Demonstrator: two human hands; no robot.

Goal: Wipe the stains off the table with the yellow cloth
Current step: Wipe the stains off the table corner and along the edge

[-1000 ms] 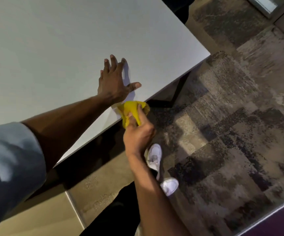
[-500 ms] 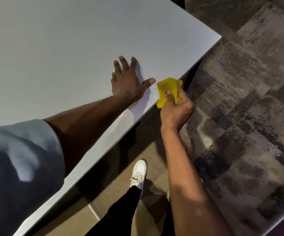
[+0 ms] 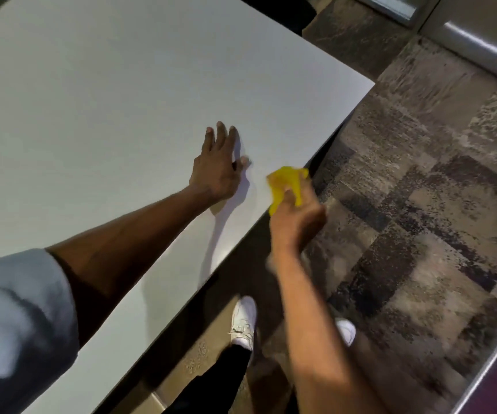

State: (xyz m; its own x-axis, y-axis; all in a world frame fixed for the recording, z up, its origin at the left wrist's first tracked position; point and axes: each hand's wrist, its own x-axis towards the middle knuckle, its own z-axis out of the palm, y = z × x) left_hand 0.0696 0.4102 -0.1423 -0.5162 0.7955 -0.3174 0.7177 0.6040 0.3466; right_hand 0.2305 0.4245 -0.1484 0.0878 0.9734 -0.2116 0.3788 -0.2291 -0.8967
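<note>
A white table (image 3: 98, 100) fills the upper left of the head view. My left hand (image 3: 216, 168) rests flat on it near the front edge, fingers spread. My right hand (image 3: 296, 219) is closed around a bunched yellow cloth (image 3: 287, 182), which sits at the table's front edge just right of my left hand. The right hand is motion-blurred. No stain is visible on the tabletop.
The table's right corner (image 3: 372, 83) lies beyond the cloth. Patterned grey-brown carpet (image 3: 420, 219) covers the floor to the right. My white shoes (image 3: 242, 322) stand under the table edge. A metal-edged panel (image 3: 480, 52) sits at the top right.
My right hand has carried the yellow cloth from below the table edge up and right onto the edge. My left hand stayed planted on the table. The camera has shifted.
</note>
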